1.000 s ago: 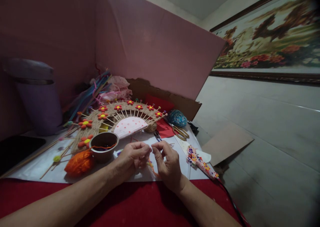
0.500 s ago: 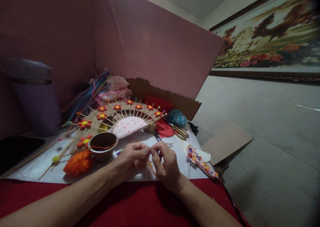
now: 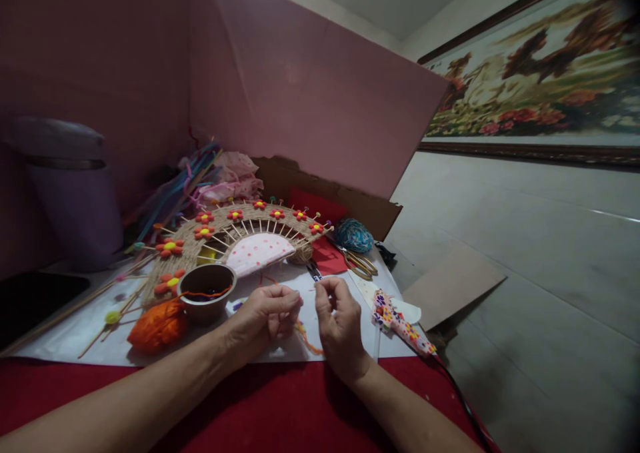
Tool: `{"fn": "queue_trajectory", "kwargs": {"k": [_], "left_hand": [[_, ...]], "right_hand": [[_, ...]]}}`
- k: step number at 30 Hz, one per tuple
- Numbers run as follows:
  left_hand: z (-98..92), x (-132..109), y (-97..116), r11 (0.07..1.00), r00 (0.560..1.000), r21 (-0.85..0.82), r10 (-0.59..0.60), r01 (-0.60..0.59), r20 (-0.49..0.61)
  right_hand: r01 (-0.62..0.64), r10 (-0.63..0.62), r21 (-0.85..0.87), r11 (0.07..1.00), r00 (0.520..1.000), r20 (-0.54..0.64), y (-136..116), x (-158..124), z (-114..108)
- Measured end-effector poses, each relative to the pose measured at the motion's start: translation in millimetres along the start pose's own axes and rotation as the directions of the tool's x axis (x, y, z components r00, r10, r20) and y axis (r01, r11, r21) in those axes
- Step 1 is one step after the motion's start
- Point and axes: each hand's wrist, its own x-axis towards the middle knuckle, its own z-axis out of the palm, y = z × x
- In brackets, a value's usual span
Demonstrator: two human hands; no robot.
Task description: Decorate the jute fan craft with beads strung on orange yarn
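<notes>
My left hand (image 3: 273,313) is closed in a pinch, thumb against forefinger; what sits between the fingertips is too small to make out. Just to its right, my right hand (image 3: 341,323) is also pinched, its fingertips a short gap away. Orange yarn (image 3: 311,345) shows between and below the hands; I cannot tell whether either hand grips it. Left of my left hand stands a dark metal cup (image 3: 204,314), an orange strand across its mouth. Beside it lies an orange yarn ball (image 3: 157,326). Behind is a twine-wrapped fan (image 3: 187,246) with red flowers and a dotted half-round centre (image 3: 260,252).
Gold-handled scissors (image 3: 361,264), a blue yarn ball (image 3: 354,235) and red sheets (image 3: 330,256) lie at the back right. A flower-patterned glue gun (image 3: 403,323) with a black cord rests at right. Sticks (image 3: 125,310) and a purple tumbler (image 3: 75,206) are at left.
My hands have come apart: the fingertips touched before, and now the right hand has shifted a little to the right. The left hand has hardly moved. More orange yarn shows between them.
</notes>
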Motion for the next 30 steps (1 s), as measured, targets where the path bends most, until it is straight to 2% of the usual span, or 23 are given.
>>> {"fn": "queue_trajectory", "kwargs": {"k": [2, 7, 11, 15, 19, 22, 27, 30], "left_hand": [[0.5, -1.2, 1.9, 1.000, 1.000, -0.017, -0.012, 0.012, 0.000], [1.7, -3.4, 5.3, 0.999, 0.998, -0.028, -0.048, 0.047, -0.035], [1.4, -2.9, 5.3, 0.999, 0.999, -0.028, -0.034, 0.033, -0.034], [0.3, -1.8, 4.8, 1.000, 1.000, -0.023, -0.016, 0.016, 0.002], [-0.5, -1.7, 5.8, 1.000, 1.000, -0.030, -0.007, 0.007, 0.020], [-1.8, -1.9, 6.7, 0.998, 0.999, -0.050, -0.021, 0.023, 0.039], [-3.1, -1.6, 8.0, 0.998, 0.999, -0.064, -0.018, 0.020, 0.041], [-2.4, -1.2, 8.4, 0.998, 0.999, -0.058, -0.011, 0.013, 0.038]], "right_hand": [[-0.043, 0.044, 0.025, 0.999, 0.999, -0.020, 1.3, 1.1, -1.9], [-0.034, 0.028, 0.073, 0.997, 0.996, 0.082, 2.0, -0.4, -4.5], [-0.084, 0.077, 0.120, 0.989, 0.995, 0.064, 6.0, -0.4, -2.6], [-0.146, 0.127, 0.237, 0.961, 0.988, 0.092, 10.0, 0.9, 1.3], [-0.155, 0.117, 0.362, 0.919, 0.985, 0.125, 10.3, 1.0, 4.0], [-0.125, 0.084, 0.345, 0.930, 0.988, 0.130, 9.5, 1.0, 3.2], [-0.011, -0.037, 0.260, 0.966, 0.983, 0.179, 6.4, 2.2, -1.0], [-0.013, -0.032, 0.237, 0.971, 0.982, 0.185, 5.3, 2.9, -1.7]]}}
